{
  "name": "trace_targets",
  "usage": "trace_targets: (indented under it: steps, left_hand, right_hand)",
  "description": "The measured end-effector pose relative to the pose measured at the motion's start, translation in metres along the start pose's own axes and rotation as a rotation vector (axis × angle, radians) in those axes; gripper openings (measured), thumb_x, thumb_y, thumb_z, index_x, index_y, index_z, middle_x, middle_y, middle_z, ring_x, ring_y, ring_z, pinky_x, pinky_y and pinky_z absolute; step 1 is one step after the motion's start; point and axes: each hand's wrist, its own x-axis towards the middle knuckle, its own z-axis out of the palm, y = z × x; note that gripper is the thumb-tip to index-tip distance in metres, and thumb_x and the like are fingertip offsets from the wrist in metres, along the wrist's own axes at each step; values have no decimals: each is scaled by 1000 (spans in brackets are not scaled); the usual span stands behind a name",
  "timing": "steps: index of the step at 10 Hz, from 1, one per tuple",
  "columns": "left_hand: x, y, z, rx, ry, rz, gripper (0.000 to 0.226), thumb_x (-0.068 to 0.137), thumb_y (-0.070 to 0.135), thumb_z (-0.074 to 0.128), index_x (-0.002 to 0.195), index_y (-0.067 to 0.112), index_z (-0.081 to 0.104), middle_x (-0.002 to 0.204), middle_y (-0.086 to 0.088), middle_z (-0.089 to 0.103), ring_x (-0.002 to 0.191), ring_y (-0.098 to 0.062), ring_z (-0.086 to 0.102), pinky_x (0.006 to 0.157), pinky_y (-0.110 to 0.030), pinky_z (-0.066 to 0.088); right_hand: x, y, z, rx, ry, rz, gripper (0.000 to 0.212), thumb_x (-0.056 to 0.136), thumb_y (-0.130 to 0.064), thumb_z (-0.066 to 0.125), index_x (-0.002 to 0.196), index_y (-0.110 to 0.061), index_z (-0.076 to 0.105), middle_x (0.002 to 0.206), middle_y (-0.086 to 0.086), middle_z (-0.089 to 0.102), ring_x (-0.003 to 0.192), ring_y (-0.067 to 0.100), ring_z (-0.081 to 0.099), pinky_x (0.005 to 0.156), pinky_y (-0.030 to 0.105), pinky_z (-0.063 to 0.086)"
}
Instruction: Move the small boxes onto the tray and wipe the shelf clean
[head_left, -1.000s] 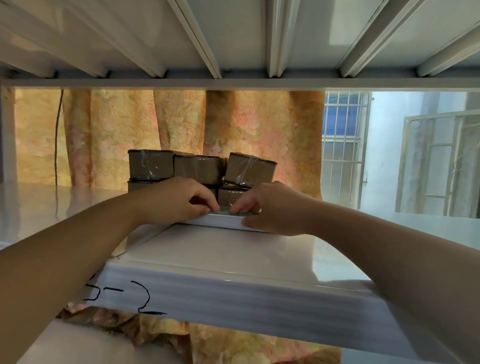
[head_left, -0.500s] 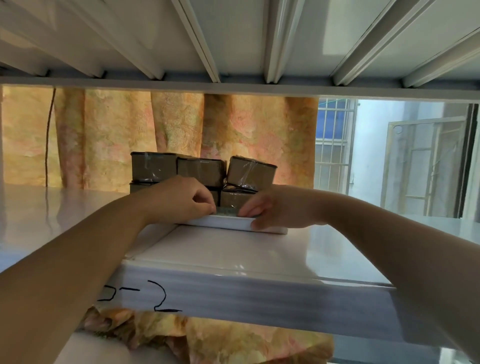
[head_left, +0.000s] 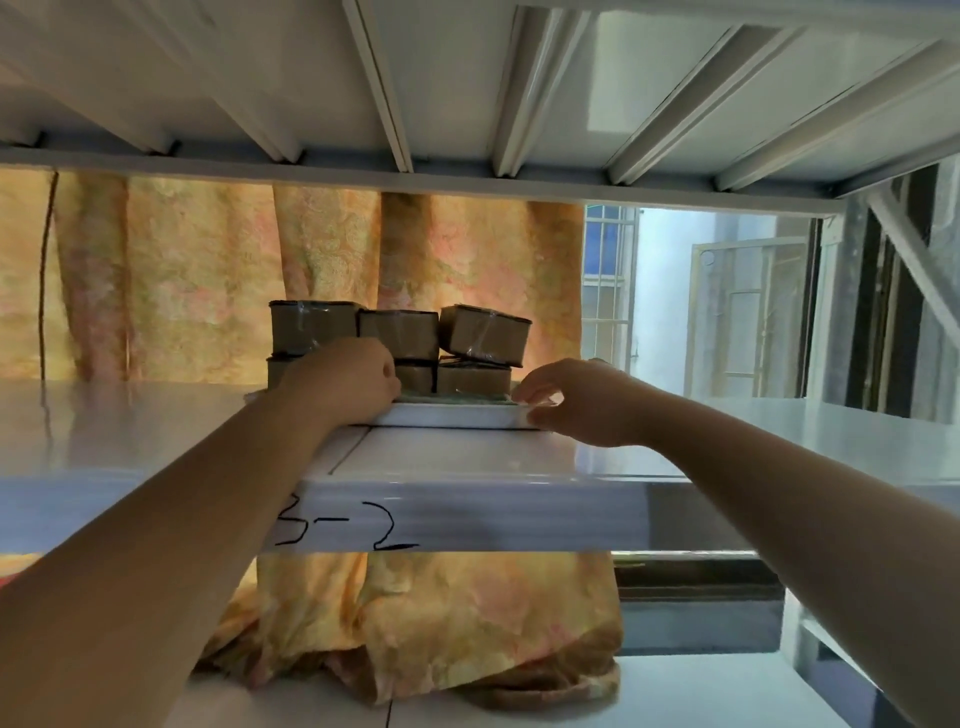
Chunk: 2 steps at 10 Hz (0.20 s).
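Several small brown boxes (head_left: 397, 332), wrapped in clear tape, are stacked in two layers on a white tray (head_left: 457, 415) that rests on the glossy white shelf (head_left: 467, 457). A green lining shows along the tray's inside edge. My left hand (head_left: 348, 382) grips the tray's front left rim and hides part of the lower boxes. On the front right corner of the tray, my right hand (head_left: 576, 402) pinches the rim with thumb below and fingers on top. The top right box (head_left: 485, 332) sits tilted.
The ribbed underside of the upper shelf (head_left: 467, 78) hangs close above. An orange patterned curtain (head_left: 208, 280) is behind the shelf and bunches on the lower shelf (head_left: 426, 623). "3-2" (head_left: 348, 525) is written on the shelf's front edge. A barred window (head_left: 608, 291) lies to the right.
My right hand has slid right along the tray rim to its corner, so my hands are now wider apart. The view has shifted lower and to the right.
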Motion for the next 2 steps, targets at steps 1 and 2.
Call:
trace_targets:
  steps: [1, 2]
  left_hand:
    - [-13, 9, 0, -101, 145, 65, 22, 92, 22, 48, 88, 16, 69, 83, -4, 67, 72, -19, 58, 65, -32, 47]
    - [-31, 20, 2, -199, 134, 81, 21, 91, 23, 48, 90, 17, 68, 83, 0, 67, 72, -18, 59, 64, -32, 49]
  right_hand:
    - [-22, -5, -3, -18, 62, 24, 27, 91, -23, 57, 115, -18, 66, 123, 1, 65, 115, 21, 58, 101, 36, 44]
    - [-35, -7, -12, -108, 65, 101, 29, 94, -22, 48, 111, -7, 67, 116, 9, 65, 106, 27, 60, 95, 39, 48]
